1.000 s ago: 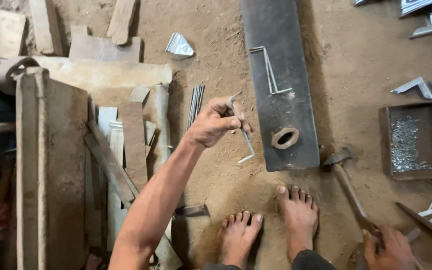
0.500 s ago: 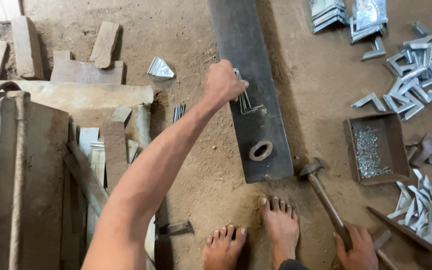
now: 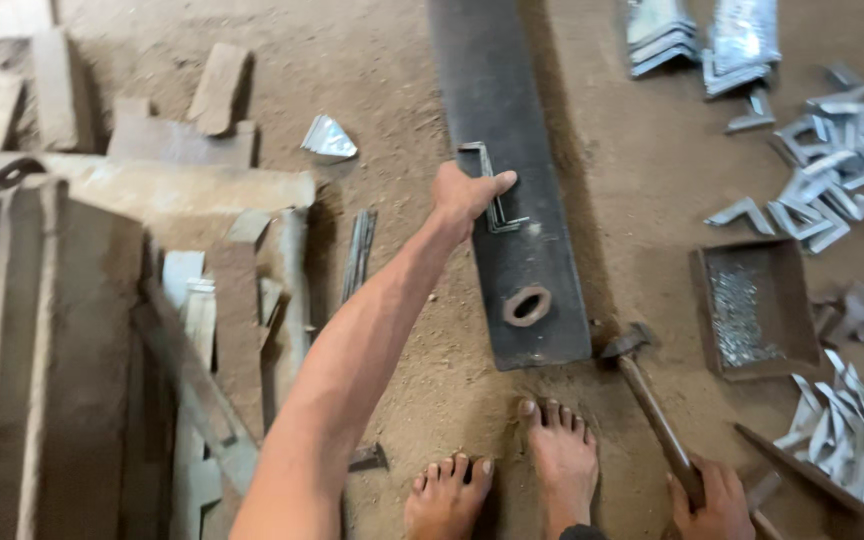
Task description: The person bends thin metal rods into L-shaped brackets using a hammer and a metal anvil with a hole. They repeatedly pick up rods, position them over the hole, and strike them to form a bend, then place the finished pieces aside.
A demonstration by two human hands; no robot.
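Off to the left stand wooden blocks [image 3: 217, 88] and rough frames [image 3: 72, 330] on the dirt floor [image 3: 392, 60]. The left hand [image 3: 464, 197] reaches out, its grip pinching a bent wire piece [image 3: 497, 205] lying on the dark steel plate [image 3: 512, 150]. The wire looks thin, light and stiff; best held at its straight side. Lower right, the right hand [image 3: 717, 500] is wrapped around a hammer [image 3: 652, 410] handle. Beyond sit a tray [image 3: 752, 310] and metal angles [image 3: 812, 180].

place: metal workshop | dirt floor [image 3: 402, 60] | steel plate [image 3: 512, 180] (long, dark); bracket pile [image 3: 822, 180] right of it; hammer [image 3: 652, 410] near its end
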